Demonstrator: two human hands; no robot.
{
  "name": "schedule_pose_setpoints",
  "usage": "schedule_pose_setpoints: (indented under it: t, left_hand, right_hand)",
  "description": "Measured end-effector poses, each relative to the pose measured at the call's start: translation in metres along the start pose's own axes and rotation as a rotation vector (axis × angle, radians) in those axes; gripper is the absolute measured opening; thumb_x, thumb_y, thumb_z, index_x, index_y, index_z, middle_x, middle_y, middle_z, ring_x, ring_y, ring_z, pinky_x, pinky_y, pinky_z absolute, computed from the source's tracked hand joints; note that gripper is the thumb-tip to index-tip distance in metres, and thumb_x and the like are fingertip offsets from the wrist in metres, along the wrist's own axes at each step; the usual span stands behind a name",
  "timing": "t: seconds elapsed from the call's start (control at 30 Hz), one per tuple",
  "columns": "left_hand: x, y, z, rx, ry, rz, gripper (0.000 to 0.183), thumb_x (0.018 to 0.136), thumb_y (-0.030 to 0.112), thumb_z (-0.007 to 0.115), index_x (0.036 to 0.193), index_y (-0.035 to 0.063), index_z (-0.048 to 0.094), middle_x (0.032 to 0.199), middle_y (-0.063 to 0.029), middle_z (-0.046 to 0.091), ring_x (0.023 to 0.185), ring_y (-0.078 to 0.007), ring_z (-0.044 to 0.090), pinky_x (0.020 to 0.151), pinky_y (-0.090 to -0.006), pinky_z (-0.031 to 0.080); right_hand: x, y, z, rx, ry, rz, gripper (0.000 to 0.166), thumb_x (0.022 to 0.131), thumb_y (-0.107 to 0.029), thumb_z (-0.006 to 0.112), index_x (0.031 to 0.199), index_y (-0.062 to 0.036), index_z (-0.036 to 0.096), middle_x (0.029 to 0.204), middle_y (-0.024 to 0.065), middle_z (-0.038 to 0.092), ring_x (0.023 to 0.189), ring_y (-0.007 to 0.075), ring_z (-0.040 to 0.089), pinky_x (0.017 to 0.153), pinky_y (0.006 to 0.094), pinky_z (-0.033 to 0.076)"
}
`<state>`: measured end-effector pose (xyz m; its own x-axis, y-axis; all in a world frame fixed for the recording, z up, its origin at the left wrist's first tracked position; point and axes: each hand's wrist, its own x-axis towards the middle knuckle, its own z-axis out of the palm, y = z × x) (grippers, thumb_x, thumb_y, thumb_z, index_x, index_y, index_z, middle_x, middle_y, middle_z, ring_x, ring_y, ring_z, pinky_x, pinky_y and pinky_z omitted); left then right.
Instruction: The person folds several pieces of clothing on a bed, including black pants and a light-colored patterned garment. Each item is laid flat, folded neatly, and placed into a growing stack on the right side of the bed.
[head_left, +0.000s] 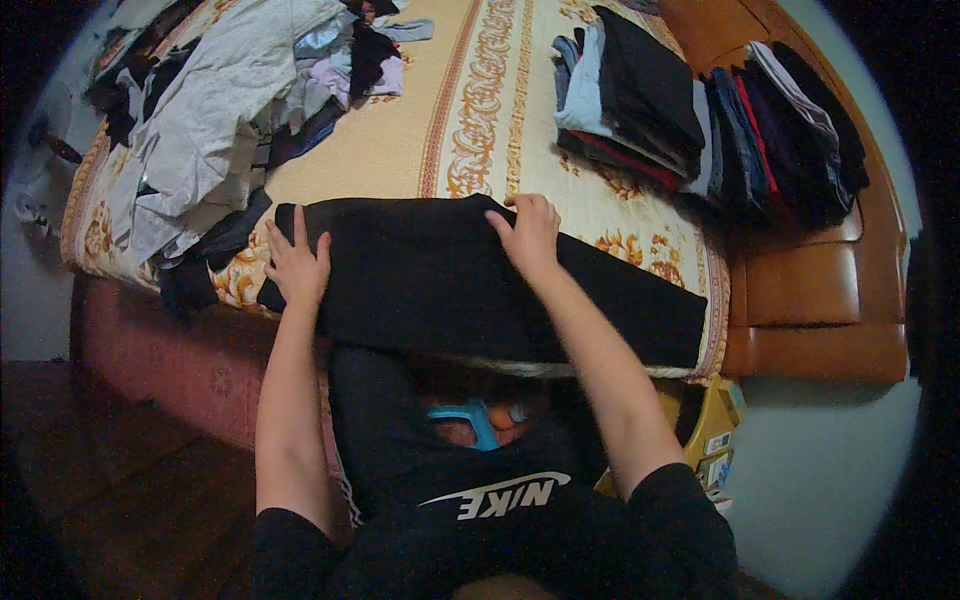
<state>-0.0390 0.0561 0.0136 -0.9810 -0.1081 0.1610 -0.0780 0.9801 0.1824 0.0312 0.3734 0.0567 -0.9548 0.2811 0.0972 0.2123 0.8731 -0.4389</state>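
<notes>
A black garment (420, 277), seemingly a pair of trousers folded lengthwise, lies across the near edge of the bed. Its narrower end reaches towards the right side of the bed. My left hand (298, 266) rests on the garment's left end with the fingers spread. At the upper edge, right of the middle, my right hand (534, 236) touches the cloth, its thumb apart from the bent fingers. I see no cloth pinched in either hand.
A patterned bedspread (375, 161) covers the bed. Rumpled clothes (217, 127) are heaped at the left. Folded clothes (649, 90) are stacked at the right, beside a row of folded garments (780, 135) against the brown headboard (799, 292). Below sits a yellow box (709, 424).
</notes>
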Motion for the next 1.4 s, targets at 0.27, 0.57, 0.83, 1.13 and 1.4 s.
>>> schedule_pose_setpoints:
  t: [0.27, 0.57, 0.83, 1.13, 1.4]
  left_hand:
    - [0.061, -0.063, -0.016, -0.476, -0.419, -0.086, 0.072, 0.072, 0.053, 0.062, 0.112, -0.0065, 0.051, 0.103, -0.0178, 0.059, 0.098, -0.0283, 0.056, 0.085, -0.0334, 0.042]
    - [0.061, -0.081, -0.033, -0.609, -0.789, -0.188, 0.061, 0.073, 0.044, 0.066, 0.108, -0.0046, 0.055, 0.097, -0.0111, 0.062, 0.086, -0.0203, 0.059, 0.075, -0.0296, 0.046]
    - [0.056, -0.081, -0.031, -0.964, -0.634, -0.157, 0.04, 0.076, 0.022, 0.067, 0.104, -0.004, 0.057, 0.092, -0.0084, 0.063, 0.08, -0.0173, 0.059, 0.071, -0.0279, 0.047]
    - [0.058, -0.089, 0.0, -0.847, -0.579, -0.134, 0.041, 0.075, 0.025, 0.068, 0.103, -0.0021, 0.058, 0.09, -0.0075, 0.063, 0.078, -0.0145, 0.058, 0.071, -0.0268, 0.045]
    - [0.068, -0.106, 0.025, -0.747, -0.498, 0.014, 0.042, 0.084, 0.033, 0.058, 0.103, -0.0044, 0.057, 0.089, -0.009, 0.063, 0.078, -0.0153, 0.057, 0.071, -0.0269, 0.045]
  right_hand:
    - [0.074, -0.028, 0.002, -0.209, -0.566, 0.307, 0.068, 0.075, -0.065, 0.047, 0.102, -0.0054, 0.063, 0.119, 0.0136, 0.052, 0.11, 0.0323, 0.047, 0.092, 0.0581, 0.029]
    - [0.09, 0.002, 0.033, -0.079, -0.542, 0.042, 0.052, 0.079, -0.05, 0.055, 0.085, 0.0008, 0.063, 0.082, 0.0137, 0.064, 0.075, 0.027, 0.06, 0.066, 0.0373, 0.046]
    - [0.098, 0.029, 0.059, 0.821, -0.514, 0.176, 0.031, 0.078, -0.014, 0.062, 0.108, -0.0043, 0.057, 0.095, 0.0025, 0.06, 0.083, 0.0133, 0.055, 0.078, 0.025, 0.043]
    - [0.034, -0.015, 0.027, -0.054, 0.231, -0.158, 0.033, 0.081, -0.018, 0.057, 0.113, -0.01, 0.051, 0.117, 0.0164, 0.051, 0.114, 0.0297, 0.045, 0.094, 0.0523, 0.031]
    - [-0.154, 0.02, 0.017, -0.053, 0.004, -0.384, 0.033, 0.068, -0.017, 0.068, 0.098, -0.0092, 0.057, 0.096, 0.0095, 0.05, 0.09, 0.0265, 0.049, 0.076, 0.04, 0.039]
